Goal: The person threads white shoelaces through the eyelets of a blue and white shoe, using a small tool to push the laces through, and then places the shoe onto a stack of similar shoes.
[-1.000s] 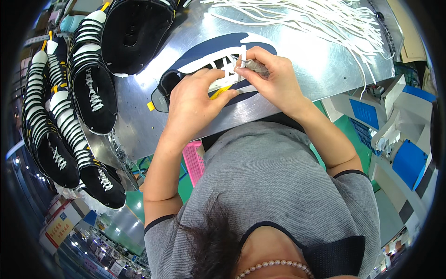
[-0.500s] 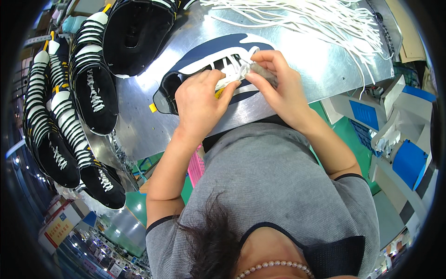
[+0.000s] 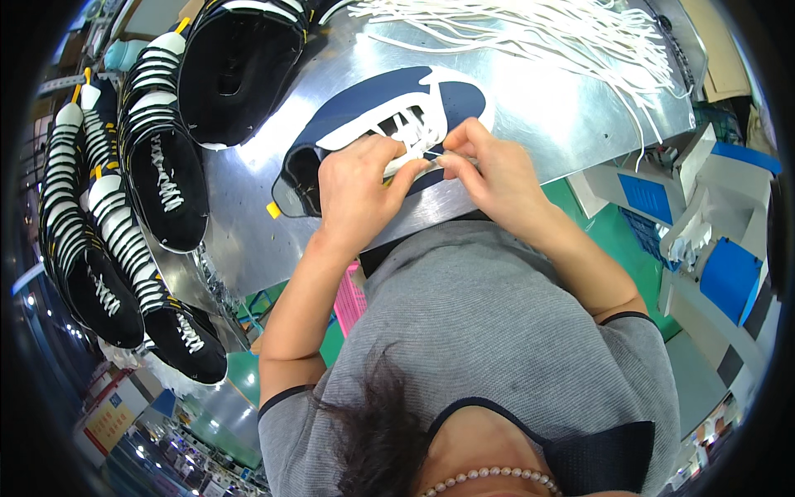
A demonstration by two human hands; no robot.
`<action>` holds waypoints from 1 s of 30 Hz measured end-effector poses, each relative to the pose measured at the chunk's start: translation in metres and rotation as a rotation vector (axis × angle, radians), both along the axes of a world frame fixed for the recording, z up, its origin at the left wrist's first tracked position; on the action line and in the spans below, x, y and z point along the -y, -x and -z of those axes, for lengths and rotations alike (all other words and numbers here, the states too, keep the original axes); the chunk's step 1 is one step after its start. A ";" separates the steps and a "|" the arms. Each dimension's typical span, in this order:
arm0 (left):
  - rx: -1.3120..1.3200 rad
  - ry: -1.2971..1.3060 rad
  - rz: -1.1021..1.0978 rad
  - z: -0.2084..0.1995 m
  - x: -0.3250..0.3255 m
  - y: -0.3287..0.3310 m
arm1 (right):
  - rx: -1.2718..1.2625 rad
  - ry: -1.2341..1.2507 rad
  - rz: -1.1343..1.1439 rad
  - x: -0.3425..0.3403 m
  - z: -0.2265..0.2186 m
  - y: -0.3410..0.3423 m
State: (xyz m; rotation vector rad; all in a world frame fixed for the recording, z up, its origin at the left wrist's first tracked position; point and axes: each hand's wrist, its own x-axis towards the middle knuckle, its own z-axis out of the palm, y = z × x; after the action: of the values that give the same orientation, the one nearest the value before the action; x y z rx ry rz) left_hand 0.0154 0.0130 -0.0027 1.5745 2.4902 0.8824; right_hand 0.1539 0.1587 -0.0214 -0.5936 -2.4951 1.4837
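A navy and white shoe upper (image 3: 352,108) lies on its side on the metal table, with its heel opening to the left. White shoelace (image 3: 411,131) zigzags across its eyelets. My left hand (image 3: 354,180) is closed on the upper beside the lacing, thumb and forefinger close together. To its right, my right hand (image 3: 497,172) pinches a thin end of the shoelace between thumb and forefinger at the near eyelet row. My fingers hide part of the lacing and the upper's near side.
Loose white laces (image 3: 530,37) are spread at the table's far side. Nested stacks of black and white uppers (image 3: 161,157) stand along the left, with a large black upper (image 3: 240,74) beside them. A pink basket (image 3: 351,302) is below the table; blue and white bins (image 3: 729,282) stand right.
My right hand has moved slightly down and nearer to me, pinching the lace at the near eyelets. The raised lace loop is gone from between the fingers. The upper has shifted slightly.
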 end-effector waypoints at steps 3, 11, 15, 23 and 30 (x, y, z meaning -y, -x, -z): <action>0.040 -0.040 0.084 0.002 0.004 -0.003 | 0.011 0.156 0.073 0.013 0.002 0.012; -0.150 -0.085 0.065 -0.005 0.018 -0.009 | 0.167 0.015 -0.188 -0.018 -0.026 -0.014; -0.319 -0.089 0.091 -0.003 0.023 -0.008 | -0.234 -0.107 0.056 -0.054 -0.028 -0.018; -0.395 -0.125 0.097 -0.001 0.027 -0.009 | 0.071 -0.663 -0.472 -0.008 -0.048 0.051; -0.348 -0.168 0.140 0.004 0.024 -0.005 | -0.012 -0.026 -0.400 -0.021 -0.027 0.065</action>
State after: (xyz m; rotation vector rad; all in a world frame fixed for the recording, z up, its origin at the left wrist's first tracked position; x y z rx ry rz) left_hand 0.0208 -0.0110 -0.0066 2.0921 2.5338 0.8834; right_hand 0.0889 0.1799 0.0058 -0.0785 -2.7328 1.5642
